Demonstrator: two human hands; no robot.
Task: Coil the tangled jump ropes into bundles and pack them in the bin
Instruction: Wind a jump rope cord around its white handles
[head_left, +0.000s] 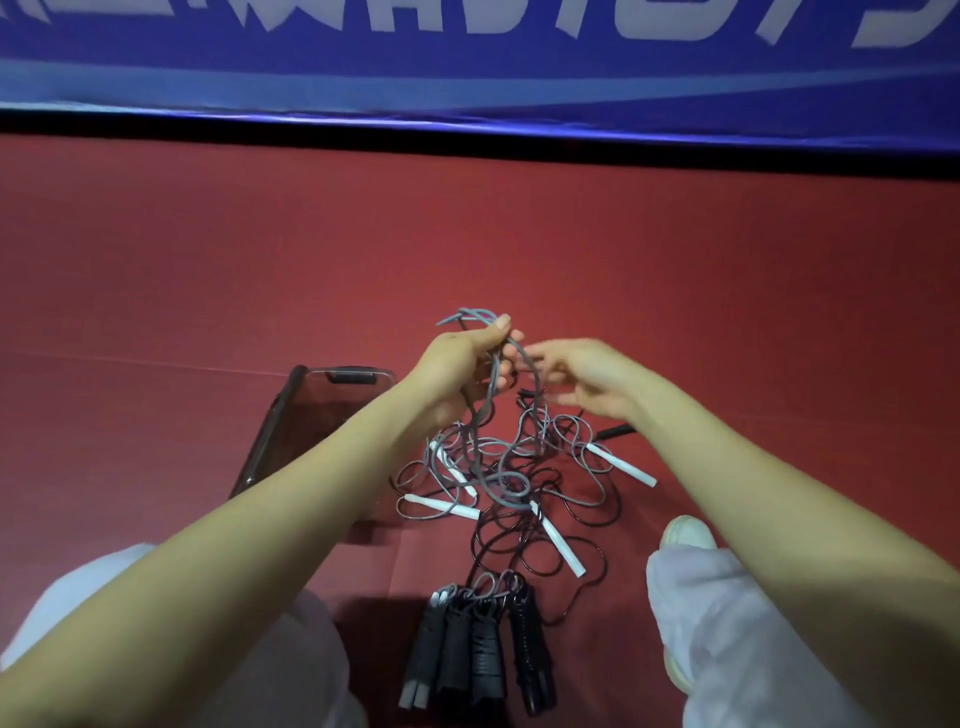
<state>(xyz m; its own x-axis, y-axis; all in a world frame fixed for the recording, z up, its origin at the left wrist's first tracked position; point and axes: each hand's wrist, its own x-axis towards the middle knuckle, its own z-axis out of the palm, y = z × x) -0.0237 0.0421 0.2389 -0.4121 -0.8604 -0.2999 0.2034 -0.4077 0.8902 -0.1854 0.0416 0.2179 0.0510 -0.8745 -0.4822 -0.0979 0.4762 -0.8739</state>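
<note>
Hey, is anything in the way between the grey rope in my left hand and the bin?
Nothing sits between them, but the grey rope in the left hand runs down into the tangle beside the bin.

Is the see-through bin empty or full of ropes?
Empty, as far as it shows: only red floor shows through the bin; the left arm hides part.

Dark red floor, faint seam lines. Blue banner with large pale lettering along far edge, black strip at its base. Dim, even light.
</note>
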